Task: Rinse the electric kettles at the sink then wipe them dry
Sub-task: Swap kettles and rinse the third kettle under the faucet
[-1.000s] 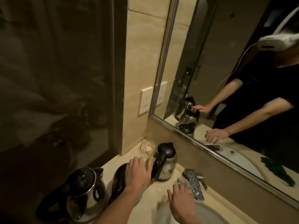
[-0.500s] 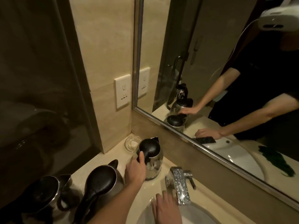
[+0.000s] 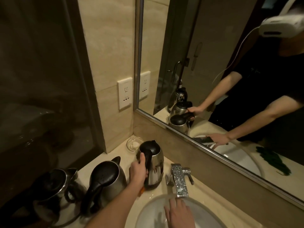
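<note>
Nearest the camera, the right hand [image 3: 179,213] hangs over the white sink basin [image 3: 148,209] with its fingers straight and holding nothing. Its fingertips are just under the end of the chrome faucet [image 3: 180,181]; whether they touch it, or whether water runs, cannot be told. Farther in, the left hand [image 3: 138,168] has its fingers wrapped round the black handle of the steel electric kettle [image 3: 156,165], which stands upright on the countertop [image 3: 125,159] just left of the faucet, lid down. Two more kettles wait to its left, the middle kettle [image 3: 107,178] and a third kettle [image 3: 56,186], neither in hand. Behind them a glass dish [image 3: 133,143] sits in the corner under the mirror [image 3: 205,55]. This looks like the start of rinsing: the grasped kettle has yet to reach the basin. The next move probably calls for lifting it clear of its neighbour, swinging it under the spout, and opening the lid and the tap.
</note>
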